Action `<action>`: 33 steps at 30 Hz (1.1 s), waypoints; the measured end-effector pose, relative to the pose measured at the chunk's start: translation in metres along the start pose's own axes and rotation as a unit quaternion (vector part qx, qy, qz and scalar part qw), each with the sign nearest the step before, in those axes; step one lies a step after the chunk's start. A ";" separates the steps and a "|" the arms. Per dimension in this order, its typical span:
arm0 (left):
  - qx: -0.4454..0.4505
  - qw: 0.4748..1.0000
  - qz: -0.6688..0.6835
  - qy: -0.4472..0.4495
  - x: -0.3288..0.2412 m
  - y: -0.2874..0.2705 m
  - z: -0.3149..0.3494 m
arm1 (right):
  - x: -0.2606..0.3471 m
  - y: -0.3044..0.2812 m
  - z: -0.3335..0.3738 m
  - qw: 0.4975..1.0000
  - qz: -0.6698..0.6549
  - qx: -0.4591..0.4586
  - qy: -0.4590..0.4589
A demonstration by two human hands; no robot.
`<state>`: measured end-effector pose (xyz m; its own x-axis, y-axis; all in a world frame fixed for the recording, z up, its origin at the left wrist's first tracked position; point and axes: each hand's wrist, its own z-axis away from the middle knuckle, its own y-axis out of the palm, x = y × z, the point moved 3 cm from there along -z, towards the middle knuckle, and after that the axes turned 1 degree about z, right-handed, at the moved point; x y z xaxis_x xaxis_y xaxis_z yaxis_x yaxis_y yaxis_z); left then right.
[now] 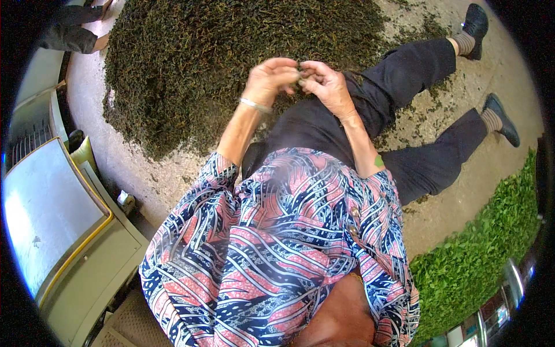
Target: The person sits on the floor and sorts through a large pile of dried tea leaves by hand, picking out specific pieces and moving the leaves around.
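Note:
A wide heap of dark, curled tea leaves lies on the floor in front of me. Over its near right edge, my two hands meet fingertip to fingertip. My left hand, with a pale bangle at the wrist, is pinched closed and slightly blurred. Opposite it, my right hand has its fingers curled and closed. A small dark bit of leaf seems to sit between the fingertips of both hands. A green leaf piece clings to my right forearm.
My legs stretch out to the right across the floor, with loose leaves around them. Fresh green leaves lie in a bank at the lower right. A pale metal machine stands at the left. Another person's limbs show at the upper left.

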<state>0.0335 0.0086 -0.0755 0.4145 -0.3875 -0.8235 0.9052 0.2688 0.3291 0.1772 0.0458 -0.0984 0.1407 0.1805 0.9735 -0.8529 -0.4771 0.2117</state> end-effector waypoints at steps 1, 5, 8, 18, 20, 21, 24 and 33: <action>0.015 1.000 0.019 -0.002 0.006 0.005 -0.001 | 0.002 0.001 0.000 1.000 -0.002 0.006 0.000; -0.030 0.989 -0.144 -0.001 0.014 0.009 0.003 | 0.006 -0.003 0.005 0.995 0.081 -0.051 0.021; -0.062 0.962 -0.251 0.090 0.019 0.004 0.009 | 0.006 -0.004 0.002 0.992 0.112 -0.055 0.029; -0.264 0.528 -0.757 0.279 -0.030 -0.098 0.054 | 0.001 -0.011 0.001 0.995 0.020 -0.091 0.043; -0.263 0.605 -0.674 0.333 -0.047 -0.135 0.041 | 0.001 -0.009 0.001 0.995 0.003 -0.092 0.044; -0.275 0.642 -0.595 0.397 -0.057 -0.143 0.037 | -0.001 -0.010 0.002 0.994 -0.009 -0.093 0.048; -0.322 0.634 -0.521 0.473 -0.107 -0.128 0.036 | -0.004 -0.013 0.001 0.995 -0.030 -0.093 0.026; -0.114 0.581 -0.668 0.450 -0.043 -0.026 0.033 | 0.004 -0.015 0.000 0.984 -0.025 -0.169 -0.040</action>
<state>-0.0052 -0.0110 -0.0335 -0.9546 0.2061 -0.2149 0.2835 0.4078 -0.8679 0.1909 0.0535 -0.0981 0.2145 0.1228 0.9690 -0.9606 -0.1529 0.2320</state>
